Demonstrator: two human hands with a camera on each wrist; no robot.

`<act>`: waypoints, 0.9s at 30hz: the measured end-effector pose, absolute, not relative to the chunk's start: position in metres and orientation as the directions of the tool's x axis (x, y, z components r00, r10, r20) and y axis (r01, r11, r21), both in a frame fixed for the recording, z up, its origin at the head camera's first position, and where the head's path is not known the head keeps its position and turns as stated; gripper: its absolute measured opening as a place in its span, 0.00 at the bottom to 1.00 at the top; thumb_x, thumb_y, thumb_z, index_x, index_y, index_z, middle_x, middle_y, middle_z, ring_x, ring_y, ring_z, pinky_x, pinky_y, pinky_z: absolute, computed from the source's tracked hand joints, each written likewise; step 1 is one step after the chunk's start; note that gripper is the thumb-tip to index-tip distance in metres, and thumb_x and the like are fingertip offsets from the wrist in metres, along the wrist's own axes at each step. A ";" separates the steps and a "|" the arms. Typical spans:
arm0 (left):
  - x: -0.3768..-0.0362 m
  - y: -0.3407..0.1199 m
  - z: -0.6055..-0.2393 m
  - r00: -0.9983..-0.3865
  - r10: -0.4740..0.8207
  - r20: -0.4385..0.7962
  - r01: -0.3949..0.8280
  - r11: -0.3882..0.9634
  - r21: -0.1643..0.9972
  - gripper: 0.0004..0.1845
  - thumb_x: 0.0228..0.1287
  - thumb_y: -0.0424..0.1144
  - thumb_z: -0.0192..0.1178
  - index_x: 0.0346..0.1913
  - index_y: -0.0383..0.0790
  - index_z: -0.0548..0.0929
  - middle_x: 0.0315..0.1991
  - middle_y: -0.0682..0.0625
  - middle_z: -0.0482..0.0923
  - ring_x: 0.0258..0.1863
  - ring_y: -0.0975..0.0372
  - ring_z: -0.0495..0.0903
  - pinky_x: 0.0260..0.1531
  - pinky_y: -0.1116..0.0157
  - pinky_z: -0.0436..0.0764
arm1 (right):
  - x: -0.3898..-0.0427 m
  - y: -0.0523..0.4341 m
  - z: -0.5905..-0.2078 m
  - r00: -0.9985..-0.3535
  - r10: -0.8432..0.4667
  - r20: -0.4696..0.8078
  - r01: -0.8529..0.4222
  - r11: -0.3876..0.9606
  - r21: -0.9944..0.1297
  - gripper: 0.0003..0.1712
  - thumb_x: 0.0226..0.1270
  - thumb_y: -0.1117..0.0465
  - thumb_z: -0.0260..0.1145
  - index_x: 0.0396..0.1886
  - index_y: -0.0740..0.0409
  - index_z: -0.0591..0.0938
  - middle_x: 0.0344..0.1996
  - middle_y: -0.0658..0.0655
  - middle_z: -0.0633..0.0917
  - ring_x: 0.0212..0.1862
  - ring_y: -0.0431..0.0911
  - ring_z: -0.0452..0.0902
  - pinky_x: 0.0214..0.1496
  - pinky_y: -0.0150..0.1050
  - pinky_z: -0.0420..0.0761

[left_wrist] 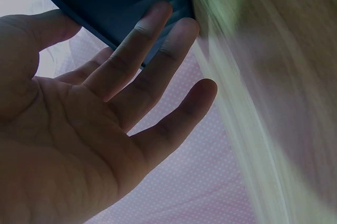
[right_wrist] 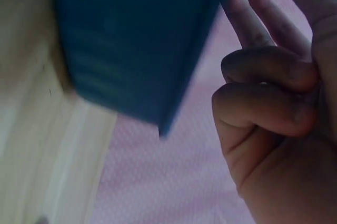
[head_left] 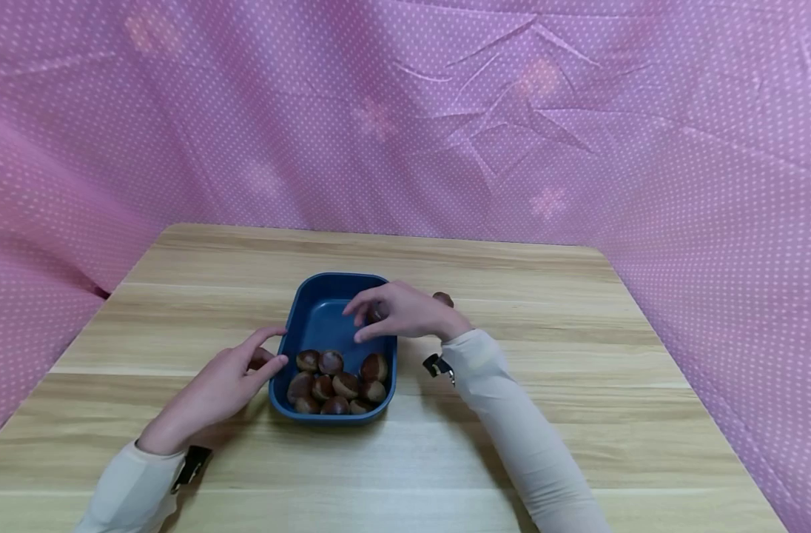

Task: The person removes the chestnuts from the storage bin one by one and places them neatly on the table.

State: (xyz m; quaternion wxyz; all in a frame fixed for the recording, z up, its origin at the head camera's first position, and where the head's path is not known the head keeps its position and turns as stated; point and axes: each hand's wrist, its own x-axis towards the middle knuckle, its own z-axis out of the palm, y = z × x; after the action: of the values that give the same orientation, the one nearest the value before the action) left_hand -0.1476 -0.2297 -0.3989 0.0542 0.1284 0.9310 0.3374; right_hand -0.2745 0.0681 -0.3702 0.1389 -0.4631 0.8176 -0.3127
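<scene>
A dark blue rectangular container [head_left: 325, 318] stands on the table with several brown chestnuts [head_left: 335, 385] gathered at its near end. My left hand [head_left: 222, 377] touches its left side; the thumb rests near the rim and the other fingers spread along the outer wall [left_wrist: 121, 8]. Over the container's right side hovers my right hand [head_left: 405, 309]. Its thumb and forefinger are apart, while two fingers [right_wrist: 263, 103] bend toward the palm. A chestnut [head_left: 377, 311] shows through the gap under this hand, partly hidden. Another chestnut [head_left: 442, 299] lies outside, just beyond the right wrist.
The wooden tabletop [head_left: 545, 385] extends around the container. Pink dotted cloth [head_left: 405, 133] hangs behind the table and along both sides. A black clip [head_left: 437, 365] sits at the right cuff, and another clip [head_left: 192, 466] at the left.
</scene>
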 end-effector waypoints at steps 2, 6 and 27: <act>-0.148 -0.230 -0.399 -0.961 0.277 -0.013 0.205 0.741 0.640 0.28 0.81 0.52 0.50 0.76 0.42 0.65 0.46 0.49 0.87 0.41 0.61 0.80 0.39 0.59 0.76 | -0.270 0.060 -0.373 -0.508 -0.860 0.051 -0.702 0.379 -0.603 0.25 0.67 0.49 0.73 0.61 0.53 0.84 0.43 0.49 0.89 0.37 0.49 0.79 0.39 0.32 0.74; -0.149 -0.229 -0.398 -0.960 0.278 -0.011 0.207 0.740 0.639 0.28 0.81 0.52 0.50 0.76 0.43 0.65 0.45 0.50 0.87 0.41 0.61 0.80 0.39 0.59 0.76 | -0.263 0.047 -0.375 -0.481 -0.876 0.029 -0.752 0.396 -0.528 0.26 0.67 0.49 0.74 0.60 0.55 0.84 0.43 0.50 0.90 0.37 0.46 0.82 0.45 0.34 0.78; -0.150 -0.231 -0.399 -0.957 0.289 -0.009 0.215 0.730 0.649 0.28 0.82 0.51 0.50 0.75 0.43 0.64 0.44 0.49 0.86 0.32 0.60 0.75 0.33 0.63 0.73 | -0.253 0.021 -0.396 -0.494 -0.866 -0.079 -0.792 0.486 -0.370 0.25 0.67 0.40 0.70 0.60 0.43 0.85 0.46 0.39 0.88 0.49 0.31 0.82 0.56 0.33 0.78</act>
State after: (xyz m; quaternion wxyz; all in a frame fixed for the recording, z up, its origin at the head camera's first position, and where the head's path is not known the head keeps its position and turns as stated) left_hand -0.1498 -0.2309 -0.3987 0.0547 0.1356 0.9285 0.3413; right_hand -0.2533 0.0210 -0.3964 0.1284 -0.4861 0.8523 -0.1439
